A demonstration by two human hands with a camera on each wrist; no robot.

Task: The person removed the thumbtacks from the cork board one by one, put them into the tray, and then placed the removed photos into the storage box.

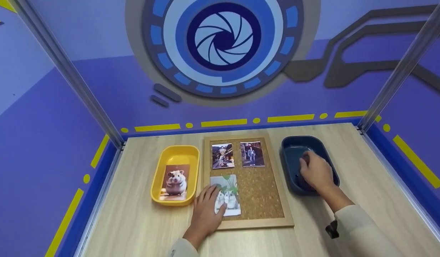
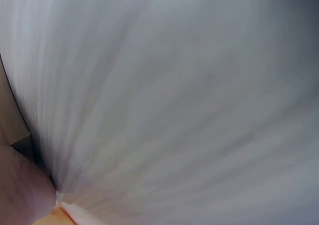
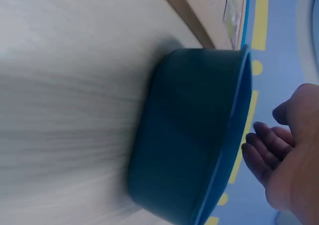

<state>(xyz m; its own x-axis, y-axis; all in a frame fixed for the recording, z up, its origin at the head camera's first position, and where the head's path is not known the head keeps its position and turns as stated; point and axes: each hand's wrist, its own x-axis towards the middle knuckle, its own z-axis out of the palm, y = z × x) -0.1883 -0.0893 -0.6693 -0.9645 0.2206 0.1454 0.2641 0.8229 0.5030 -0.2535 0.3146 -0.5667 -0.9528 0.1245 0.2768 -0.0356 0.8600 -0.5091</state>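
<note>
My left hand (image 1: 208, 210) lies with its fingers extended on the left edge of a photo of small white hamsters (image 1: 231, 201). That photo rests on the lower left of a wood-framed corkboard (image 1: 261, 194). Over the dark blue tray (image 3: 184, 125) at the right is my right hand (image 1: 317, 172), its fingers loosely bent. In the right wrist view a gap shows between thumb and fingertips, with nothing seen in them. The hand hides part of the tray's inside. Sleeve fabric (image 2: 164, 105) fills most of the left wrist view.
A yellow tray (image 1: 156, 182) left of the board holds a hamster photo (image 1: 176, 182). Two photos of people, one at left (image 1: 222, 156) and one at right (image 1: 252, 154), are on the board's upper part. Purple panels (image 1: 98, 85) enclose the wooden table (image 1: 134, 228).
</note>
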